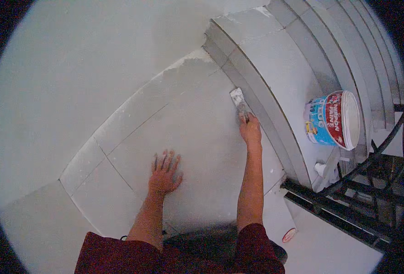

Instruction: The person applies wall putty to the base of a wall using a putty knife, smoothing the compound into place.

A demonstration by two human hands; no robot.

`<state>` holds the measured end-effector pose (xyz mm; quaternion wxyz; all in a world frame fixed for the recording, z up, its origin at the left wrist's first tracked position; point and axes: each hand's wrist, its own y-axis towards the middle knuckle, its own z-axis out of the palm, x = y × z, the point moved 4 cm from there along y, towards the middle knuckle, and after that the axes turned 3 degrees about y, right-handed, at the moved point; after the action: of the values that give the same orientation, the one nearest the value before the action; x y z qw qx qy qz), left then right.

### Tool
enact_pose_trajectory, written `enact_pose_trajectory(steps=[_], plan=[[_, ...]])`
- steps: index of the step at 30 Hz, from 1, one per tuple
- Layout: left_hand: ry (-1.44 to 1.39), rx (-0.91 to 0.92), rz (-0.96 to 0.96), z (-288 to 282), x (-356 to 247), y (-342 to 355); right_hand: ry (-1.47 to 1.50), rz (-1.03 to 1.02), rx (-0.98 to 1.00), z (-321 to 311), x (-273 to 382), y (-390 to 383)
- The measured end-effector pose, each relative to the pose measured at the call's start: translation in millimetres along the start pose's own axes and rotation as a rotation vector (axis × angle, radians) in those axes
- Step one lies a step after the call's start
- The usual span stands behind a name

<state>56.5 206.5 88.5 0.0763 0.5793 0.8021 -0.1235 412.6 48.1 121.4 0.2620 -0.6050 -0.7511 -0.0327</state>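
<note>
With its fingers spread, my left hand (164, 173) lies flat on the pale tiled landing (133, 155) and holds nothing. My right hand (250, 130) is closed around the handle of a putty knife (236, 97). White smears coat the blade, which points away from me. It is at the landing's surface, close to the foot of the lowest step's grey riser (261, 107). Whether the blade edge touches the tile or the riser, I cannot tell.
Curved steps (279, 59) rise to the right. On one tread is a blue, red and white paint bucket (332, 119). A black metal railing (348, 196) runs at the lower right. A small round red-and-white object (289, 235) lies near my right sleeve. A pale wall (92, 77) bounds the landing.
</note>
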Motion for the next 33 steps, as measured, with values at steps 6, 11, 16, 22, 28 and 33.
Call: enact_pose_trajectory(steps=[6, 11, 16, 22, 28, 33], plan=[[0.004, -0.009, 0.006, -3.5, 3.4, -2.9, -0.044, -0.011, -0.068, -7.2, 34.3, -3.9], [-0.060, -0.025, 0.027, -3.7, -2.9, 1.8, -0.072, 0.054, -0.005, -16.2, 24.1, -3.5], [0.004, -0.029, 0.017, 1.2, -1.6, -1.7, -0.116, 0.028, -0.033, -9.0, 28.4, 5.9], [-0.041, 0.025, -0.004, -0.1, -2.3, 1.9, -0.039, -0.029, 0.012, -11.4, 0.1, -5.9], [-0.001, -0.015, 0.007, 4.5, 5.6, -2.0, -0.067, -0.075, -0.023, -9.1, 9.9, -6.2], [-0.060, -0.019, 0.007, -0.2, 2.5, 2.0, -0.064, -0.005, 0.033, -9.6, -4.1, -3.2]])
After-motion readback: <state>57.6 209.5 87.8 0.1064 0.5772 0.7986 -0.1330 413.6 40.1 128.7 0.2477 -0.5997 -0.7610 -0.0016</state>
